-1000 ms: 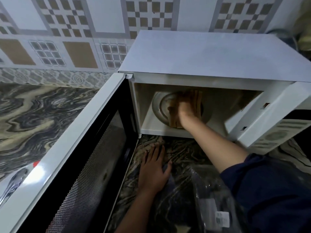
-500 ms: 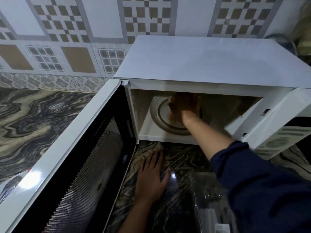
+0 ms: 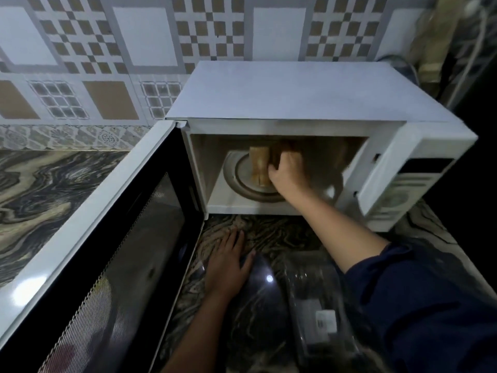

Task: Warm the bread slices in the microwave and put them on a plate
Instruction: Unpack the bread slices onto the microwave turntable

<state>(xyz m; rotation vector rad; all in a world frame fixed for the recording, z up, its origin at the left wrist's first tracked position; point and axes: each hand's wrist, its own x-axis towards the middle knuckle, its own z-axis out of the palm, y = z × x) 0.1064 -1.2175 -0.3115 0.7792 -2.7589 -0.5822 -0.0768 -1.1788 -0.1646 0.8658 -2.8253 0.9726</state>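
Observation:
The white microwave (image 3: pixel 282 92) stands on the marble counter with its door (image 3: pixel 113 230) swung wide open to the left. Inside, brown bread slices (image 3: pixel 258 165) stand on edge over the round glass turntable (image 3: pixel 236 179). My right hand (image 3: pixel 287 173) reaches into the cavity and grips the slices from their right side; some of the bread is hidden behind my fingers. My left hand (image 3: pixel 228 262) rests flat on the counter in front of the microwave, fingers straight, holding nothing.
A clear plastic bag (image 3: pixel 317 305) with a white label lies on the dark marble counter (image 3: pixel 40 189) under my right arm. Patterned wall tiles (image 3: pixel 139 49) run behind. Cables (image 3: pixel 468 57) hang at the far right. The open door blocks the left side.
My right hand has shifted to the right side of the slices, so the bread now shows standing on the turntable. My left hand stays flat on the counter. The view pulled back slightly.

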